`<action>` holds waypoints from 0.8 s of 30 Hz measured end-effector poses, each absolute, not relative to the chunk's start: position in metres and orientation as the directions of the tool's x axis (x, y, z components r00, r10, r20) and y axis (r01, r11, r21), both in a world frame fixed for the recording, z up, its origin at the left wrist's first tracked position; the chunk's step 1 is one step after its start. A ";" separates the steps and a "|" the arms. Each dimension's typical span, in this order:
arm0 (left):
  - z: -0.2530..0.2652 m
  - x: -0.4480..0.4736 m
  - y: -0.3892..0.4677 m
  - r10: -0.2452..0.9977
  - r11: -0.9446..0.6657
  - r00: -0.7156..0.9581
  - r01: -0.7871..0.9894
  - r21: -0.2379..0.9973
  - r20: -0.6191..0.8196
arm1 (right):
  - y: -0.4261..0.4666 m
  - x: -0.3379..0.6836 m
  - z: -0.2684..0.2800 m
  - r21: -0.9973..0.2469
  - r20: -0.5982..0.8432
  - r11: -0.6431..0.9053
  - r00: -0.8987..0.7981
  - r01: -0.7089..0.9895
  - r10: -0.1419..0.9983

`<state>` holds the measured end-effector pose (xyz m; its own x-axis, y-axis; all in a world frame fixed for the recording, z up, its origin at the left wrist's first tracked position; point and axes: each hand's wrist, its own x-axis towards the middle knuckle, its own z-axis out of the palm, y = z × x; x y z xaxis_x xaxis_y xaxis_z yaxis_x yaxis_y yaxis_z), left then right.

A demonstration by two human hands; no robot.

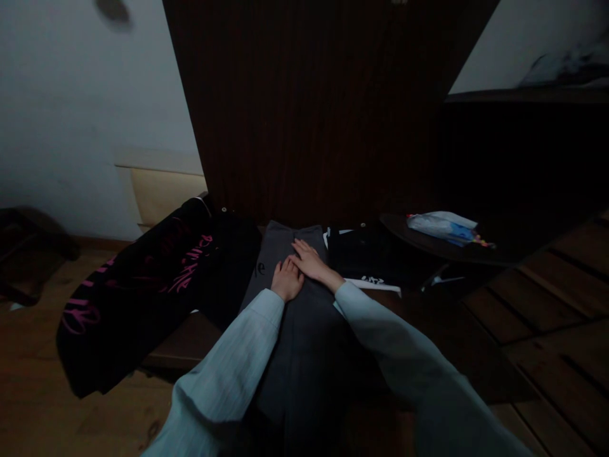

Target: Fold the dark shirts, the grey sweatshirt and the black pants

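Observation:
A dark grey garment, which looks like trousers, lies lengthwise in front of me with black lettering near its far left edge. My left hand rests flat on it, fingers stretched forward. Close beside it, my right hand also lies flat on the cloth, its fingers pointing left and reaching to the left hand's fingertips. Neither hand grips anything. The near end of the garment fades into shadow between my light blue sleeves.
To the left, a black cloth with pink lettering hangs over the brown bench. Folded black clothing lies to the right. A plastic packet sits on a dark rounded shelf. A tall dark wooden panel stands behind.

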<state>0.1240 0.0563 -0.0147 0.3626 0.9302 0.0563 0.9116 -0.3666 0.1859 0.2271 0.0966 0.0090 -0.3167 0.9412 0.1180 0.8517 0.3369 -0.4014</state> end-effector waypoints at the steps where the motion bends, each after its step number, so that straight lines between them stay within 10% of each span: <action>1: -0.014 0.124 0.056 0.928 -0.372 0.369 0.910 0.186 0.053 | 0.076 0.234 0.006 -0.371 0.117 0.365 -0.347 0.854 0.931; 10: -0.016 0.125 0.062 0.927 -0.374 0.364 0.911 0.172 0.087 | -0.040 0.281 -0.026 -0.206 0.128 0.470 -0.453 0.858 0.882; 24: 0.007 0.093 -0.016 0.877 -0.468 0.476 0.877 0.110 -0.069 | -0.024 0.237 -0.005 -0.275 0.095 0.330 -0.315 0.903 0.944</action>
<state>0.0934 -0.0165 0.0071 0.4762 0.8766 -0.0690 0.8769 -0.4678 0.1103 0.2365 -0.0245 -0.0048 -0.3155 0.9442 0.0951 0.9033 0.3295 -0.2746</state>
